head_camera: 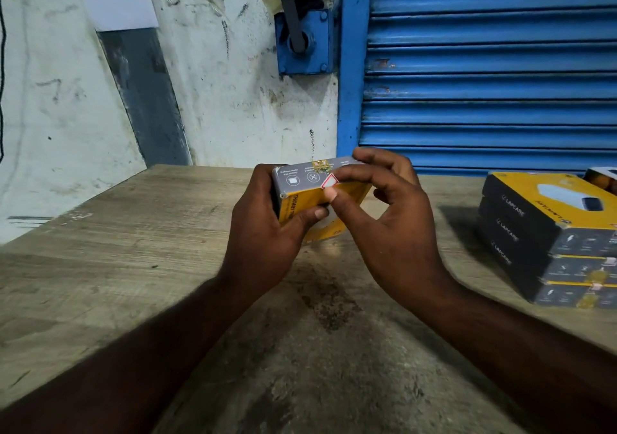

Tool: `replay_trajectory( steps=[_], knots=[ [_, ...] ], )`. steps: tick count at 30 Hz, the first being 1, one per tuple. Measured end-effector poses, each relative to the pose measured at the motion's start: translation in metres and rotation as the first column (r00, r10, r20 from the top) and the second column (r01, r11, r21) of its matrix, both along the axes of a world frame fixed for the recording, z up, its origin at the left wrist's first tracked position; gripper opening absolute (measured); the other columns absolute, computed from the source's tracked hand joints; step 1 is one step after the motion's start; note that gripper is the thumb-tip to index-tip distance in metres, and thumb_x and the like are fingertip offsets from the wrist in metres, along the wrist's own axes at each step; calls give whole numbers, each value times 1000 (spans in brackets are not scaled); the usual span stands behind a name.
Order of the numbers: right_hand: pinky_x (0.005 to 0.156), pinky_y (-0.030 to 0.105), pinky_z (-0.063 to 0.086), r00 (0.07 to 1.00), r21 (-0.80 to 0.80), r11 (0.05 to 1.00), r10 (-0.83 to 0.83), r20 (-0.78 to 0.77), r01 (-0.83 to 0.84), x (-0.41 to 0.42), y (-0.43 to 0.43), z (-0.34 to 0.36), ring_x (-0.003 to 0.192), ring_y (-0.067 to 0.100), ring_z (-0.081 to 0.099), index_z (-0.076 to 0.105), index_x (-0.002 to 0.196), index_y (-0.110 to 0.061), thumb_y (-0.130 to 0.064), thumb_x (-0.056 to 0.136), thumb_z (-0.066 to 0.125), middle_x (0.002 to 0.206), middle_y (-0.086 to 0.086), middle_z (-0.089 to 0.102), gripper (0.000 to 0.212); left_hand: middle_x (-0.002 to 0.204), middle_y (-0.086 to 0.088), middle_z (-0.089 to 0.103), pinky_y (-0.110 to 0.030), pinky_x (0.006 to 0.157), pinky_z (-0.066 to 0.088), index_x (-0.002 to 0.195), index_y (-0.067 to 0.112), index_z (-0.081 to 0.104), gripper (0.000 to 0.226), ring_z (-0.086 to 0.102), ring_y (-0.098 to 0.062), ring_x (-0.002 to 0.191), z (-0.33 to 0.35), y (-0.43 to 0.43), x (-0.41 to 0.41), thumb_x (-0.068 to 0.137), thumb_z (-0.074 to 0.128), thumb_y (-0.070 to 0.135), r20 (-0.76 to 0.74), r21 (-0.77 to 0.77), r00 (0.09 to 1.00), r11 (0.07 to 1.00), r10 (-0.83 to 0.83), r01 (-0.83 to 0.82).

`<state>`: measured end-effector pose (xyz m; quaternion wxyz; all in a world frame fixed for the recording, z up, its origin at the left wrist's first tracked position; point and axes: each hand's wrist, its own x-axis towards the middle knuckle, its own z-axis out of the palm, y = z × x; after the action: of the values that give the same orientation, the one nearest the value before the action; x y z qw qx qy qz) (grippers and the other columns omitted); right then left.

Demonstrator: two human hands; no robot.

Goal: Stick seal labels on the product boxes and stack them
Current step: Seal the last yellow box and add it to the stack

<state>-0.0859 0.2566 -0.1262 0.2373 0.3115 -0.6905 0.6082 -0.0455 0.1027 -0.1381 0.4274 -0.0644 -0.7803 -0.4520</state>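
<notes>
While the table [133,266] bears a stack [547,233] right of the right hand [394,220], the left hand [267,233] grips the box [300,180]; the right pinches the label [329,182] over its edge. Likely sealing; next, press flat, then stack.

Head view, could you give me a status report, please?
Left hand grips box. Right hand pinches seal label onto its edge. Stack of boxes sits apart, right.

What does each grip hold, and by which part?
The left grip holds the product box by its left end; the right grip pinches its right part, thumb pressing the seal label on the front edge.
</notes>
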Motion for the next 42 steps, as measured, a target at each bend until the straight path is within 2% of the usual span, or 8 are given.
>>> replay_trajectory(
  steps=[7,11,15,20,24,30,35,42],
  knots=[
    [102,25,43,998,-14,1000,-11,-67,11,-1,3,5,128,6,51,73,93,-36,-30,89,72,127,-11,59,7,104,20,68,-13,77,52,118,28,53,50,67,4,95,1,-1,1,78,81,40,22,8,999,1000,-30,30],
    [97,23,46,990,10,1000,16,-143,-15,-3,7,11,121,8,58,72,98,-29,-25,93,68,123,-10,65,8,99,23,70,-9,72,49,120,31,54,39,68,3,91,2,0,4,85,70,37,16,-2,998,998,-60,60],
    [89,25,53,988,-37,990,130,-87,-134,-4,7,11,107,12,68,72,103,-15,-12,96,64,110,-3,73,11,100,33,67,-7,74,47,121,31,53,34,67,5,93,5,0,4,89,64,32,9,-5,995,995,-101,101],
    [83,16,51,978,-65,977,201,-56,-205,-1,8,15,102,7,70,70,99,-15,-4,97,62,106,-4,75,13,99,30,68,-8,73,48,118,38,52,32,68,3,91,5,2,4,89,63,31,16,18,991,991,-129,129],
    [90,36,57,965,-96,960,262,-33,-264,-1,8,21,105,16,71,63,97,-17,-13,99,55,103,1,76,8,97,23,70,-9,71,49,116,38,54,33,68,1,86,3,-1,1,86,63,50,31,73,995,993,-98,95],
    [90,17,50,976,136,974,197,-96,-183,-3,12,25,110,2,65,66,98,-20,-21,95,63,115,-8,71,4,99,15,71,-14,73,51,120,31,57,40,70,-3,86,2,-2,0,85,59,51,3,80,994,990,-114,113],
    [90,24,48,953,358,934,102,-284,7,-9,14,32,108,5,61,65,96,-21,-24,90,69,112,-9,70,7,102,14,71,-15,76,52,121,30,57,38,69,-4,90,1,-3,-1,88,58,49,-9,55,994,992,-110,111],
    [86,25,49,956,362,931,59,-286,52,-7,14,34,101,6,61,65,95,-22,-20,89,71,107,-7,69,9,106,14,71,-15,78,51,124,29,55,39,69,-4,93,0,-2,-1,90,54,47,-9,66,992,989,-129,130]
  ],
)
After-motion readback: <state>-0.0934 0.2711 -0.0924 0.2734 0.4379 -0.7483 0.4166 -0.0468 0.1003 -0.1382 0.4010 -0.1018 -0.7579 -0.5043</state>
